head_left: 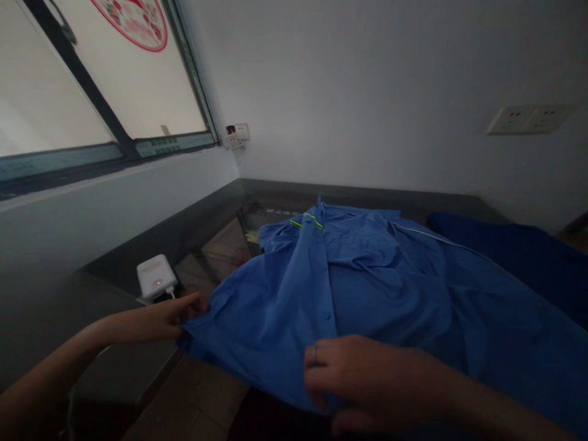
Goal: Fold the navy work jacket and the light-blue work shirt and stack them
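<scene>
A blue button-up shirt [280, 312] lies spread on the dark table, its front placket running away from me. Yellow-green trim marks the chest area, and pale piping runs along the right side. At the lower left corner of the shirt, my left hand [184, 315] is closed on the hem and draws the cloth out past the table's edge. My right hand [362, 383] is closed at the near hem beside the placket, with a ring on one finger. Its curled fingers lie over the cloth, and the thumb is partly hidden below.
A white power bank [155, 277] with a cable plugged in sits at the table's left side. A darker blue cloth [514, 251] lies at the right. The glossy dark table [294, 190] meets the wall. Wall sockets [523, 119] and a window [151, 92] are above.
</scene>
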A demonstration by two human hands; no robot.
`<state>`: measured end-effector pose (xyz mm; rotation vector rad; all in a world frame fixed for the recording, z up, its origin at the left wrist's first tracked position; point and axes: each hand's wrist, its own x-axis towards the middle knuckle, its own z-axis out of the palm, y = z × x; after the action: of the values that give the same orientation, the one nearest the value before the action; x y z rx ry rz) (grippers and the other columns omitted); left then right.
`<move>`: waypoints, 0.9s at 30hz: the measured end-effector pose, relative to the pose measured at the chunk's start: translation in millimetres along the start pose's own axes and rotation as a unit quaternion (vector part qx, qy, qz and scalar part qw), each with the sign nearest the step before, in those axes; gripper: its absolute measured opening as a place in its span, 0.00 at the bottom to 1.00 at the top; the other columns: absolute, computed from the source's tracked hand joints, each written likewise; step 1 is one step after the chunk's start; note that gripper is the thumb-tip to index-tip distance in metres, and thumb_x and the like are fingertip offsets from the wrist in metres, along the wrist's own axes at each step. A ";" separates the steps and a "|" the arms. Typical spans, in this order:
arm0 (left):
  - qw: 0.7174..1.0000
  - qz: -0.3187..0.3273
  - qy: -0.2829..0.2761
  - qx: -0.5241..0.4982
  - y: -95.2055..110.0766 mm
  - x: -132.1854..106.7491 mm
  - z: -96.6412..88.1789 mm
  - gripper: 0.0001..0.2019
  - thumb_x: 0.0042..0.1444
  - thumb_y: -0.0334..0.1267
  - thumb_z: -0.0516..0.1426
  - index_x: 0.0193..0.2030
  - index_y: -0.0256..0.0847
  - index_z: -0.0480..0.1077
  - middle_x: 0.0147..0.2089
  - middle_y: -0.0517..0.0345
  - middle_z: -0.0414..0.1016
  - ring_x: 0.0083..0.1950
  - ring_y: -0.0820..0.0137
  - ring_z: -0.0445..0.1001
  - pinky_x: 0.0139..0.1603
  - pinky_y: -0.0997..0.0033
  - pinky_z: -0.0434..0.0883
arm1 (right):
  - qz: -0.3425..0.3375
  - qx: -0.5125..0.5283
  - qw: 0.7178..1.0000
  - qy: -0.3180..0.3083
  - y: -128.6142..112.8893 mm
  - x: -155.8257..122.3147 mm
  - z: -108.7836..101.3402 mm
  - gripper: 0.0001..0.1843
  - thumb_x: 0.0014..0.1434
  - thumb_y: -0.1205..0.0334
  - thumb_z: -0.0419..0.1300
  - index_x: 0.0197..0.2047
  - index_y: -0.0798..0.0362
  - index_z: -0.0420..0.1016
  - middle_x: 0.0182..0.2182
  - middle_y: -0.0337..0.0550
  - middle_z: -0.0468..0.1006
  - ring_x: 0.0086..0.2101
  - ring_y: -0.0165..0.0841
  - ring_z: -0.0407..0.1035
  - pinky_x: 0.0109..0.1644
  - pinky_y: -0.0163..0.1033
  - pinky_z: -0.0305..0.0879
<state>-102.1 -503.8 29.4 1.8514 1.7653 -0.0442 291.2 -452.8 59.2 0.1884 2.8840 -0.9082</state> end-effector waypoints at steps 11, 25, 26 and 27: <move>0.988 0.007 -0.087 -0.129 -2.2 14.6 -21.6 0.21 0.48 0.44 0.61 0.51 0.47 0.72 0.47 0.56 0.77 0.47 0.59 0.74 0.46 0.69 0.70 | 0.103 -0.026 0.982 0.157 52.4 14.6 -6.0 0.14 0.62 0.61 0.58 0.50 0.54 0.74 0.52 0.51 0.72 0.51 0.40 0.67 0.55 0.44 0.62; 0.970 0.052 0.194 -0.141 -9.5 269.2 -56.4 0.29 0.37 0.30 0.54 0.51 0.30 0.68 0.49 0.42 0.74 0.50 0.57 0.71 0.51 0.62 0.68 | 0.172 -0.064 0.958 0.220 121.1 29.9 -11.7 0.20 0.62 0.51 0.57 0.53 0.51 0.73 0.55 0.51 0.71 0.55 0.42 0.64 0.58 0.48 0.59; 0.969 0.064 0.185 -0.150 -9.0 272.4 -55.2 0.28 0.37 0.31 0.54 0.51 0.32 0.68 0.48 0.45 0.75 0.50 0.58 0.72 0.50 0.63 0.69 | 0.174 -0.066 0.951 0.246 130.1 32.3 -22.2 0.18 0.62 0.53 0.56 0.51 0.51 0.74 0.53 0.50 0.72 0.53 0.40 0.66 0.57 0.45 0.61; 0.968 0.078 0.174 -0.164 -8.9 274.2 -54.0 0.28 0.38 0.32 0.54 0.51 0.34 0.68 0.47 0.48 0.75 0.49 0.59 0.72 0.50 0.64 0.69 | 0.185 -0.069 0.942 0.273 142.4 36.0 -33.9 0.16 0.63 0.54 0.56 0.50 0.52 0.75 0.51 0.49 0.74 0.51 0.39 0.67 0.55 0.44 0.61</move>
<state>-95.1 -232.9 -39.4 1.8194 1.7125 0.6317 274.9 -314.4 1.6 1.0828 3.1948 -0.6558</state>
